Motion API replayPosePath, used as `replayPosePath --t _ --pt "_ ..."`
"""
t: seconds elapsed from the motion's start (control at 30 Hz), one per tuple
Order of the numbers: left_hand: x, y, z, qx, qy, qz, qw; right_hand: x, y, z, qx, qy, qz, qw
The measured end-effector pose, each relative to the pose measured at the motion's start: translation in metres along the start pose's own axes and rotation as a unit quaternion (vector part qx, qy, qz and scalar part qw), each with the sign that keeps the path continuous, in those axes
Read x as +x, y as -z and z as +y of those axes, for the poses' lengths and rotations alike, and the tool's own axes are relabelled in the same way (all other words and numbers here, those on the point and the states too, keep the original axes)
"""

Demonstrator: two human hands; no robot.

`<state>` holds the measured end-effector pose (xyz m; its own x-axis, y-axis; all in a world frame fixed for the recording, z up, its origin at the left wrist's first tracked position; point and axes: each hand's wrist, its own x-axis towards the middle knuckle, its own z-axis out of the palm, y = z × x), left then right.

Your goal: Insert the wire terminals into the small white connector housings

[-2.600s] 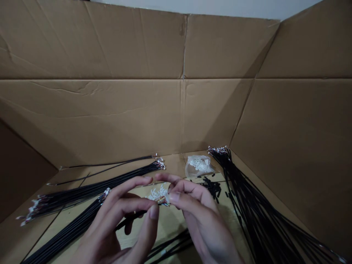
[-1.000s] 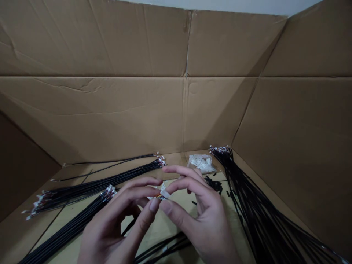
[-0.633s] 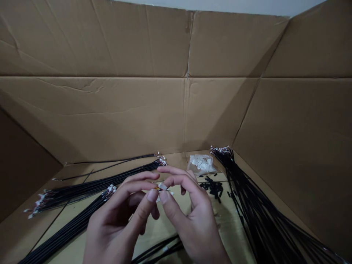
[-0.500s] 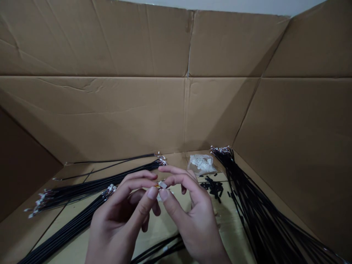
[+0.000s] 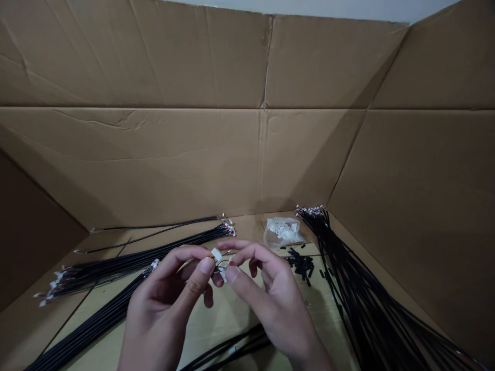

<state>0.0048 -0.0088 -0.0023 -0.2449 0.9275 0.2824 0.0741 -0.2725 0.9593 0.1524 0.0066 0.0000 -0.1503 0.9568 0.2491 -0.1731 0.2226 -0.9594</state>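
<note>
**Item 1:** your left hand, thumb and forefinger pressed together in a pinch on a thin coloured wire lead, just behind a small white plastic connector that stands up from the lead.

**Item 2:** your right hand, thumb and forefinger pinching the same lead near a second white plastic connector. The fingertips nearly meet those of your left hand, so the lead and both connectors sit between your hands, above the surface. The exact grip is partly hidden by your fingers.

**Around your hands:** a bundle of black cables with white-tipped ends lies to the left. A second black cable bundle lies below it, and a large black cable bundle fans out on the right. Short black sleeves are scattered just beyond your right hand, near a clear plastic bag of small white parts. All of this rests on a pale wooden surface, backed by folded cardboard walls.
</note>
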Motion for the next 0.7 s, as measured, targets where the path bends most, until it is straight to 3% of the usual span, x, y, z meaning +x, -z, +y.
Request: replayPosePath --t 0.1,0.33,0.7 --pt "0.0 -0.005 0.002 0.016 -0.016 0.002 1.0 -0.001 0.001 0.0 0.019 -0.015 -0.001 1.0" --pt "-0.002 -0.012 0.004 0.023 -0.02 -0.002 1.0 -0.002 -0.006 0.001 -0.055 0.045 0.088 0.994" --pt "0.003 -0.009 0.002 -0.029 0.023 -0.047 0.998 0.003 -0.003 0.005 0.108 -0.048 0.021 0.993"
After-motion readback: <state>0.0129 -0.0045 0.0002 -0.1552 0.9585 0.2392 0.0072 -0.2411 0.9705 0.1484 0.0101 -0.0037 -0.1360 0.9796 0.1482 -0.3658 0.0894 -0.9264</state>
